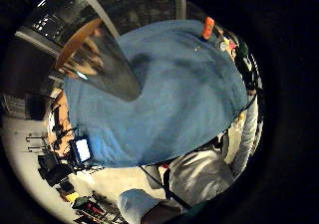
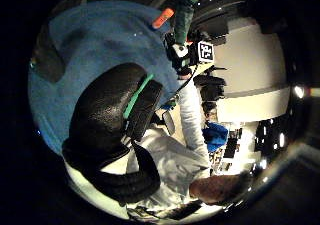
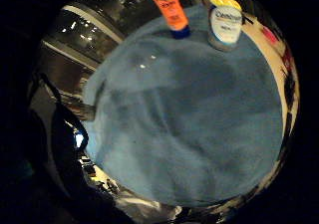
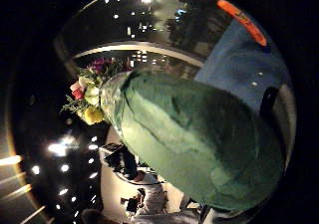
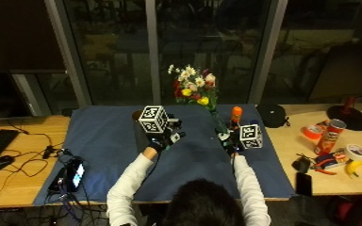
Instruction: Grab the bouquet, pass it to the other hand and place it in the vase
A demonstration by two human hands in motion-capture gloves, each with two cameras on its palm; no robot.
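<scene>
Standing seemingly upright, bouquet [image 5: 193, 89] blooms topmost.

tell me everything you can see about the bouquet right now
The bouquet is a bunch of white, yellow, red and pink flowers with green leaves, its lower part in a green wrap. It stands roughly upright above the blue cloth, flower heads up against the dark window. The right hand holds it at the wrapped stems, which fill the right thumb side palm view. The left hand is apart from it. It is not in a vase.
</scene>
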